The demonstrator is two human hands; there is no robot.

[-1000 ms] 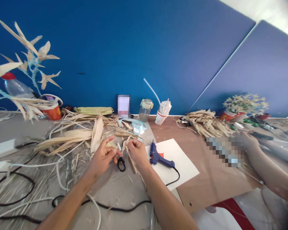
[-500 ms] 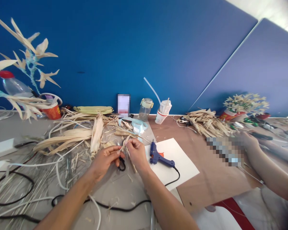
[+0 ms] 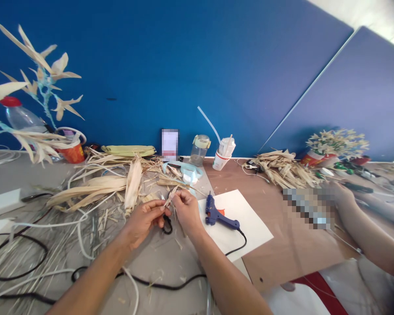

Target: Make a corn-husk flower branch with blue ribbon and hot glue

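Observation:
Between my fingertips is a small strip of dry corn husk [image 3: 171, 196], pale and thin. My left hand [image 3: 147, 220] pinches it from the left, and my right hand [image 3: 186, 209] pinches it from the right; the two hands almost touch. Just under them on the table lies a black loop [image 3: 167, 226], which looks like a scissors handle, partly hidden by my fingers. To the right of my right hand, a dark blue glue gun [image 3: 218, 214] lies on a white sheet [image 3: 249, 232], its black cord running off toward me.
Corn husks [image 3: 95, 188] and scraps cover the left side, crossed by white and black cables [image 3: 170, 286]. At the back stand a phone [image 3: 170, 144], a bottle [image 3: 200, 151] and a paper cup [image 3: 219, 162]. Another person's arm [image 3: 364, 232] reaches in at right.
Both hands stay in nearly the same place, still pinching the husk strip, with only slight finger movement. The view has shifted very slightly.

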